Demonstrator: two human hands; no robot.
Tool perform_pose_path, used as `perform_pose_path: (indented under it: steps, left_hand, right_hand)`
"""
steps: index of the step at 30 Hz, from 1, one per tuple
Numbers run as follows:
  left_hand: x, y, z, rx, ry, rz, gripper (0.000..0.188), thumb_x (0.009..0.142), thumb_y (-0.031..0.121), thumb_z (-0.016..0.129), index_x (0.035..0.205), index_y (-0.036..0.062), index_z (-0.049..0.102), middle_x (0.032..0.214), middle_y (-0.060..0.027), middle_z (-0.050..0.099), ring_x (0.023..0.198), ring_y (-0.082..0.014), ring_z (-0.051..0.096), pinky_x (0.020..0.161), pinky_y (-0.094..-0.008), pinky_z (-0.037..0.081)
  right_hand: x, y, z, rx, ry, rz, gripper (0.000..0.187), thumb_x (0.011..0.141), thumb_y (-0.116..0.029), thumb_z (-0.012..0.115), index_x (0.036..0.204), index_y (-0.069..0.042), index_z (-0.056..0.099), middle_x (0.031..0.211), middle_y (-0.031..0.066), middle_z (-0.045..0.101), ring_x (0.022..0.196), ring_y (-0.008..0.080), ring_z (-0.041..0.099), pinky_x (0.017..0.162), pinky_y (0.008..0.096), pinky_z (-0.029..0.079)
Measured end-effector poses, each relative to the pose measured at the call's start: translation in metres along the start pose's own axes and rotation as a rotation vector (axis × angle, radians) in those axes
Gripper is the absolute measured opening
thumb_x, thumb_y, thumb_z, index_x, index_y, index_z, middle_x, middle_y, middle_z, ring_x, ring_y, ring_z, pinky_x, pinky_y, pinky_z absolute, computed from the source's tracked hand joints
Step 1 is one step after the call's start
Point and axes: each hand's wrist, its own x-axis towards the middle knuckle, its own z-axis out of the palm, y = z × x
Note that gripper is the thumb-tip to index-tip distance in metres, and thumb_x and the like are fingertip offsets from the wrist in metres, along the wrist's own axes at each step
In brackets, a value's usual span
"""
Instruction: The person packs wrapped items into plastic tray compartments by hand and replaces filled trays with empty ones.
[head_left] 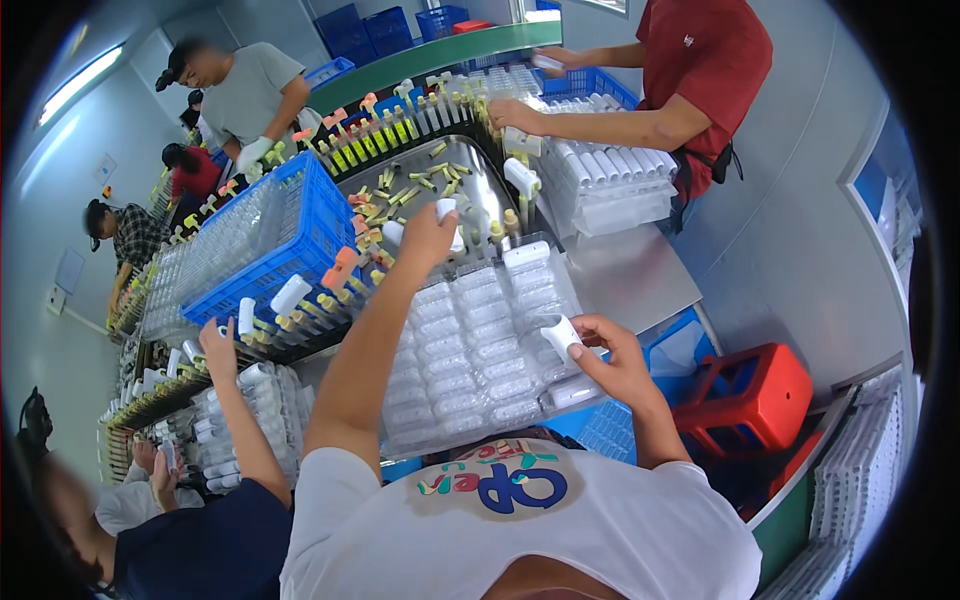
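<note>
Spread across the bench before the torso, a clear tray (pixel 566 285) with rows of rounded white pieces (pixel 455 362), snug in moulded pockets. Beyond it, a shallow steel pan (pixel 478 185), with short yellow-green parts (pixel 400 192) scattered loose over the metal and a few white bits near the closest edge. Along the rim of the pan, upright yellow-green tubes (pixel 390 132), some topped with white or coral heads. To the left, a blue basket (pixel 322 222), filled with stacked clear plastic trays (pixel 235 240) (too hazy to tell what, if anything, sits in their pockets). At the upper right, beside a co-worker in a red shirt (pixel 705 65), a stack of trays (pixel 622 205) with white cylinders lying side by side on top. Over the near edge of the pan, in the left hand (pixel 428 240), a small white part (pixel 446 208), gripped by closed fingers and jutting past them. Over the right side of the clear tray, in the right hand (pixel 608 355), a white shell (pixel 560 338), pinched narrowly between thumb and fingers, tilted up and leftward.
</note>
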Motion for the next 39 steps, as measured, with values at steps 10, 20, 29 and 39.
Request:
perform_pose_path:
  steps: [10, 20, 29, 39]
  left_hand:
    - [-0.027, -0.002, -0.016, 0.565, 0.131, 0.113, 0.038, 0.092, 0.033, 0.054, 0.112, 0.0019, 0.056, 0.099, -0.0192, 0.064, 0.081, -0.0398, 0.066, 0.071, -0.0498, 0.053]
    - [-0.059, -0.052, -0.054, 0.587, 0.326, 0.038, 0.036, 0.093, 0.026, 0.053, 0.120, 0.0030, 0.049, 0.113, -0.0174, 0.057, 0.085, -0.0370, 0.066, 0.066, -0.0439, 0.056]
    - [-0.085, -0.094, -0.098, 0.581, 0.420, -0.013, 0.034, 0.094, 0.023, 0.051, 0.122, 0.0038, 0.050, 0.103, -0.0158, 0.059, 0.078, -0.0363, 0.065, 0.062, -0.0450, 0.054]
    - [-0.107, -0.149, -0.143, 0.748, 0.580, -0.044, 0.033, 0.093, 0.025, 0.052, 0.117, 0.0026, 0.053, 0.099, -0.0141, 0.061, 0.071, -0.0326, 0.067, 0.056, -0.0415, 0.055]
  right_hand:
    - [0.066, 0.049, -0.050, 0.053, 0.100, -0.078, 0.037, 0.093, -0.014, 0.060, 0.129, -0.006, 0.055, 0.098, 0.0002, 0.061, 0.090, 0.0076, 0.056, 0.079, 0.0236, 0.046]
    - [0.255, 0.036, -0.037, -0.534, -0.076, -0.336, 0.037, 0.091, -0.008, 0.059, 0.127, -0.007, 0.056, 0.108, 0.0171, 0.064, 0.095, 0.0307, 0.062, 0.083, 0.0365, 0.048]
    - [0.272, 0.000, 0.031, -0.857, -0.558, -0.802, 0.039, 0.080, 0.006, 0.059, 0.117, -0.007, 0.059, 0.111, 0.0106, 0.062, 0.109, 0.0313, 0.055, 0.093, 0.0403, 0.045]
    - [0.277, 0.028, 0.143, -0.934, -0.693, -0.955, 0.052, 0.065, 0.012, 0.054, 0.113, -0.008, 0.055, 0.109, 0.0113, 0.054, 0.109, 0.0318, 0.049, 0.092, 0.0400, 0.043]
